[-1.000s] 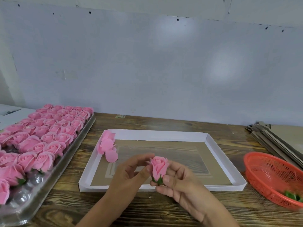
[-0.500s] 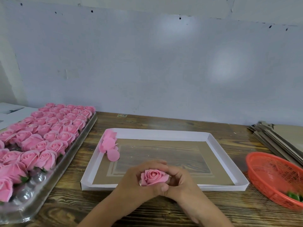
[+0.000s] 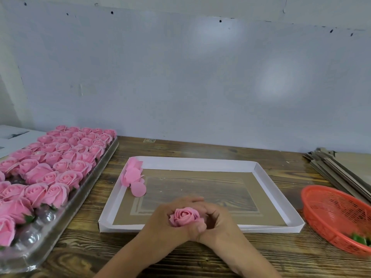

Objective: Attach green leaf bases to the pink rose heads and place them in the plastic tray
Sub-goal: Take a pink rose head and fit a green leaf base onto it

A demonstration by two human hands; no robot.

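Note:
A pink rose head [image 3: 184, 216] faces up between both hands, low over the front edge of the white cardboard lid [image 3: 202, 163]. My left hand [image 3: 167, 225] wraps its fingers round the rose from the left. From the right, my right hand [image 3: 219, 224] curls against it, the thumb pressed at its lower side. Its green leaf base is hidden by the fingers. The clear plastic tray [image 3: 96, 171] at the left holds several finished pink roses [image 3: 60, 167], with a few bare cups near its front.
Loose pink petals [image 3: 133, 177] lie in the lid's far left corner. An orange mesh basket [image 3: 337, 215] at the right holds green leaf bases [image 3: 360, 238]. Stacked cardboard sheets [image 3: 345, 169] lie behind the basket. The wall stands close behind the wooden table [image 3: 200, 257].
The rose was held upright between fingertips with its green base showing. Both hands have since closed round it and turned it face up, lowering slightly toward me.

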